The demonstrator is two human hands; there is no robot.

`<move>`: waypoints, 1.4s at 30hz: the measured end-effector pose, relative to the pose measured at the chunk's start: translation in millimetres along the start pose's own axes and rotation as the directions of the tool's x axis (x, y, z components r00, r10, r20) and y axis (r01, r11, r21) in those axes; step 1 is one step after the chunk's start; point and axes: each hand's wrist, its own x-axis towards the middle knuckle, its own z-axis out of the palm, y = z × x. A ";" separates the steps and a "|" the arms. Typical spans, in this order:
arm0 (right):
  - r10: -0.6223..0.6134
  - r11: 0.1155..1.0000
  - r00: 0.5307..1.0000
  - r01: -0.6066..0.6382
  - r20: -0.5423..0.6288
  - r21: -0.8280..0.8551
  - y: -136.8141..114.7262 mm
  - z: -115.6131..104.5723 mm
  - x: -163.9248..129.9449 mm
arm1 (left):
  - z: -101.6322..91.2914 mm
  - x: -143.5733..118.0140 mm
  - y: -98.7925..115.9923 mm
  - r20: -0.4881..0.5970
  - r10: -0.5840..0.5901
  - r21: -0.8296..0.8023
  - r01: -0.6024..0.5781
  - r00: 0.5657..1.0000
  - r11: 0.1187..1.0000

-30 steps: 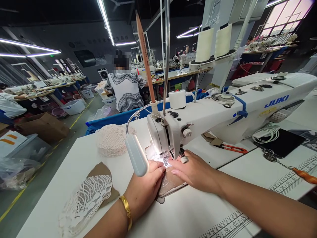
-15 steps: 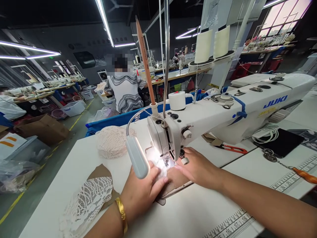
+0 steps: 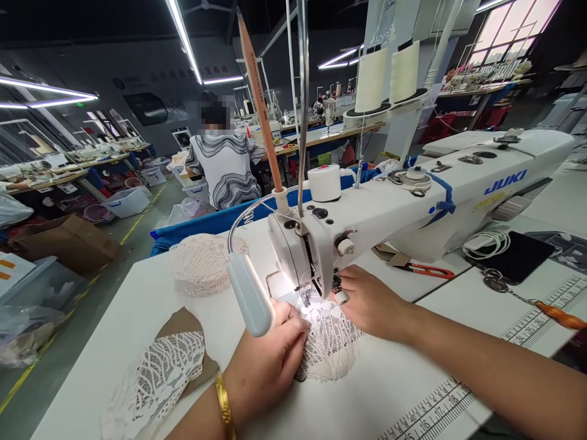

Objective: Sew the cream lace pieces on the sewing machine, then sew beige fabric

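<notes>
Closest to the bottom edge of the frame is the person's left hand (image 3: 270, 366), gold bangle (image 3: 223, 404) on the wrist, fingers curled in and pinching the edge of a white lace piece (image 3: 331, 342). That lace lies flat on the white table (image 3: 389, 391) just right of center, its top edge tucked under the presser foot (image 3: 306, 297) where the lamp lights it up. The right hand (image 3: 369, 300) comes in from the lower right, lying palm-down with the fingers fairly flat on the far side of the lace, right beside the needle area. Can't really tell how hard it's pressing.

Lower left there's another lace piece on brown paper (image 3: 158, 373), well apart from the hands. A bit further up is a heap of cream lace (image 3: 202, 264), and the grey lamp head (image 3: 250, 293) on its bendy neck hangs just above the left hand.

Then the white JUKI sewing machine (image 3: 440, 195) stretches off to the right, red snips (image 3: 428, 271) near its base and a black phone (image 3: 520, 256) at the right edge. Two thread cones (image 3: 387, 76) stand behind it up top.

Far back, upper left of center, a person in a striped top (image 3: 225, 168) sits at another table.
</notes>
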 end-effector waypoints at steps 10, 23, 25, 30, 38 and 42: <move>-0.087 0.996 0.988 0.086 0.130 0.015 -14.2 5.2 -4.7 | 7.8 -1.0 3.7 -0.040 0.054 0.051 -0.051 0.998 0.997; -0.080 0.996 0.988 0.075 0.131 0.047 -19.0 2.8 -5.5 | 2.1 -2.9 4.9 0.001 -0.009 0.034 0.009 1.000 0.999; -0.081 0.996 0.988 0.076 0.128 0.043 -19.7 2.4 -6.1 | 2.4 -3.7 5.5 0.001 -0.009 0.029 0.009 1.000 1.000; -0.075 0.997 0.989 0.071 0.126 0.037 -19.3 3.5 -6.6 | 5.5 -5.4 8.3 -0.020 0.017 0.083 -0.015 1.000 0.996; -0.060 0.998 0.992 0.057 0.113 0.038 -19.4 4.0 -7.9 | 5.6 -4.3 11.1 -0.030 0.047 0.096 -0.044 0.998 0.994; -0.048 0.997 0.993 0.042 0.104 0.061 -17.9 4.7 -6.5 | 5.7 -3.0 8.1 -0.031 0.031 0.099 -0.028 0.999 0.995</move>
